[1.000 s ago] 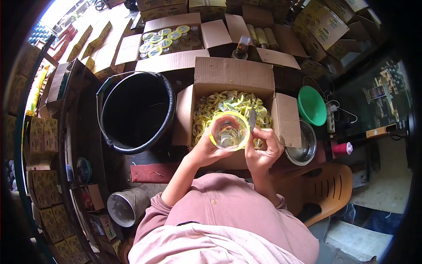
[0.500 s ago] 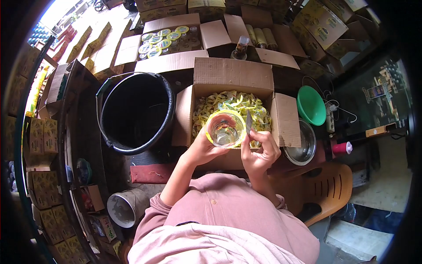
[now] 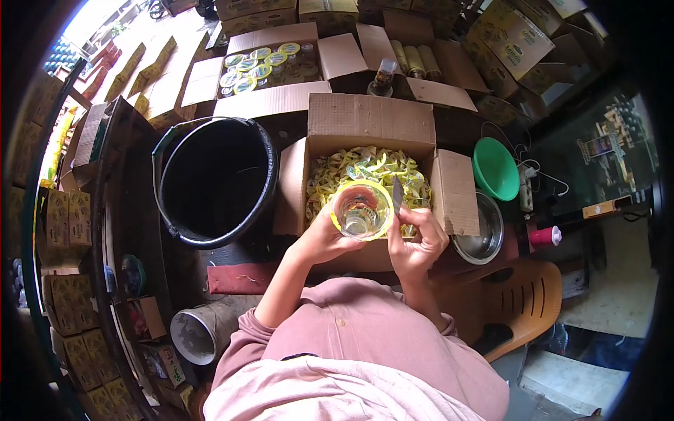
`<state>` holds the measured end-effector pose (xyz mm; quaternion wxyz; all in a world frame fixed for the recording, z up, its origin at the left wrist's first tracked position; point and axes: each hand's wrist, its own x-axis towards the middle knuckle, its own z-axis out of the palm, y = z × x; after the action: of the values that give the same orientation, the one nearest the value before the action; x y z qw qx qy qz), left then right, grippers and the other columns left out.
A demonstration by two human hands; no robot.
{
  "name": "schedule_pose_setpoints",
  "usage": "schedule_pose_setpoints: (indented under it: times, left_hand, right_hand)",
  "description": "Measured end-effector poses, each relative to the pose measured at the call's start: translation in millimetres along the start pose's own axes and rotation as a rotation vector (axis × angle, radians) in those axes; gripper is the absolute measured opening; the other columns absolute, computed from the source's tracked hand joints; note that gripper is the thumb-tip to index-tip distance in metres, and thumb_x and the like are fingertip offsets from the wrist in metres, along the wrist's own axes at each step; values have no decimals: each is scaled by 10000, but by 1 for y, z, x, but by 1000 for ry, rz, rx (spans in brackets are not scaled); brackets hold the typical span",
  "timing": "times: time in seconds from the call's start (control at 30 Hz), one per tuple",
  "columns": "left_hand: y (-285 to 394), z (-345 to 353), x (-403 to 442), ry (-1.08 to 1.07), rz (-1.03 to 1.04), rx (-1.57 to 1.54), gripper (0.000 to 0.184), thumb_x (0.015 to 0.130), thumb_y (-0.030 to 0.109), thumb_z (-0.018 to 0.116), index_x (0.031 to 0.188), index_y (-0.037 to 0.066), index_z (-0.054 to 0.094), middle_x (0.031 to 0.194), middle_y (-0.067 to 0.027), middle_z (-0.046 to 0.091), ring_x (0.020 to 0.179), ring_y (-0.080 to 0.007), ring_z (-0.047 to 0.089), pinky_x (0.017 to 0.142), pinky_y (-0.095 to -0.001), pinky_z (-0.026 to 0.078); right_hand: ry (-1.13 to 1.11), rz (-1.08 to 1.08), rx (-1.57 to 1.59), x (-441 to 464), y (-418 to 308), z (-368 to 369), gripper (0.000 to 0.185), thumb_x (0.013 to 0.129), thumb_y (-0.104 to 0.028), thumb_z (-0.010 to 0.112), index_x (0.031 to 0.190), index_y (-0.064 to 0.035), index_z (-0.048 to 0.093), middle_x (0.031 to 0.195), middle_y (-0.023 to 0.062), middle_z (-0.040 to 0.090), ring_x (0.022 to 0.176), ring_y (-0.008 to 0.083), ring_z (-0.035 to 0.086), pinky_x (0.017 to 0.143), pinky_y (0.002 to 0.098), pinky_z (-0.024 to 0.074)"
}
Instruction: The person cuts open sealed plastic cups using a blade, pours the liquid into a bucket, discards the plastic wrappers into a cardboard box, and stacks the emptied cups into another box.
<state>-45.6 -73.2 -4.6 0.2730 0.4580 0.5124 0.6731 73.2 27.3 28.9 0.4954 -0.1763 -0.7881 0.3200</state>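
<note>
My left hand [image 3: 324, 237] is wrapped round a clear plastic cup [image 3: 361, 210] with a yellow rim, its open end facing me. Between the thumb and fingers of my right hand [image 3: 420, 242] is a small grey blade [image 3: 397, 193], pointing up beside the cup's right edge. Both hands are over the front of an open cardboard box [image 3: 372, 119]. Inside that box lies a heap of crumpled yellow and green strips [image 3: 337, 167].
A large black bucket [image 3: 270, 172] stands to the left. On the right are a green bowl [image 3: 496, 168], a metal bowl [image 3: 491, 235] and an orange chair [image 3: 540, 302]. Behind, a carton [image 3: 281, 95] holds several lidded cups, near a glass jar [image 3: 382, 81].
Since a second ago, the cup and both hands have shifted slightly left. The blade has moved a little left with my right hand and stays beside the cup's rim.
</note>
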Motion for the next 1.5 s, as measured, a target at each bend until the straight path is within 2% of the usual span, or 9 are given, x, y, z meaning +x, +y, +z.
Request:
schedule_pose_setpoints:
  times: [0.3, 0.5, 0.6, 0.7, 0.8, 1.03, 1.13, 1.3, 1.5]
  left_hand:
    - [4, -2, -1, -5, -8, -45, 603, 611, 130, 706, 1143, 1, 453, 1077, -96, 512, 1020, -189, 499, 918, -319, 384]
    - [7, -1, 0, -106, -15, -42, 604, 603, 113, 694, 1142, -10, 451, 1057, -93, 518, 1001, -180, 509, 900, -325, 402]
    - [3, -3, 2, -122, 91, 63, 689, 610, 113, 731, 1195, -4, 387, 1069, -97, 508, 1015, -178, 508, 901, -321, 410]
    - [3, 10, 0, 79, 1, -5, 786, 606, 114, 782, 1222, 13, 303, 1093, -102, 478, 1041, -183, 498, 919, -319, 415]
    - [-9, 7, -1, 113, 56, 88, 846, 595, 116, 810, 1215, 34, 241, 1109, -103, 446, 1069, -193, 485, 942, -324, 413]
    - [-6, 2, -4, 8, 76, 244, 843, 581, 99, 815, 1194, 35, 240, 1123, -119, 434, 1098, -221, 476, 956, -355, 405]
    - [-12, 4, -6, 70, 120, 97, 869, 584, 85, 810, 1225, 35, 226, 1146, -124, 435, 1098, -220, 479, 961, -354, 396]
    - [-5, 3, 0, 56, 66, -67, 710, 647, 55, 728, 1240, 14, 339, 1154, -117, 458, 1108, -203, 460, 961, -330, 362]
    - [-8, 4, 0, 63, 84, -65, 708, 676, 36, 674, 1279, 12, 303, 1166, -123, 451, 1121, -202, 442, 966, -327, 351]
  right_hand:
    - [-66, 41, 84, 2, 1, -4, 189, 656, 88, 656, 823, 3, 634, 711, 100, 622, 644, 167, 620, 581, 253, 474]
    - [-66, 27, 76, 4, 6, -3, 185, 653, 89, 661, 818, 8, 640, 720, 104, 625, 643, 170, 620, 585, 253, 477]
    - [-75, 20, 63, 5, 6, -2, 191, 656, 86, 662, 828, 8, 641, 720, 106, 624, 637, 170, 620, 579, 251, 477]
    - [-75, 16, 50, 6, 1, 0, 204, 656, 86, 662, 841, 1, 642, 716, 103, 621, 631, 169, 620, 574, 250, 478]
    - [-55, -48, 21, 6, 1, -1, 218, 656, 86, 662, 851, -10, 643, 709, 96, 617, 621, 169, 617, 569, 250, 479]
    - [-37, -90, -27, 3, 4, -1, 221, 654, 85, 667, 850, -15, 644, 700, 97, 613, 609, 172, 612, 557, 255, 475]
    - [-77, -13, 55, 4, 3, -4, 211, 653, 86, 669, 842, -3, 639, 701, 101, 615, 613, 175, 613, 557, 257, 473]
    - [-29, 34, 48, -2, 4, -4, 158, 663, 67, 672, 802, 7, 626, 708, 100, 625, 621, 176, 619, 571, 256, 478]
    - [17, -25, -47, -5, -1, -2, 141, 668, 51, 676, 784, -10, 627, 712, 94, 628, 632, 184, 625, 581, 261, 487]
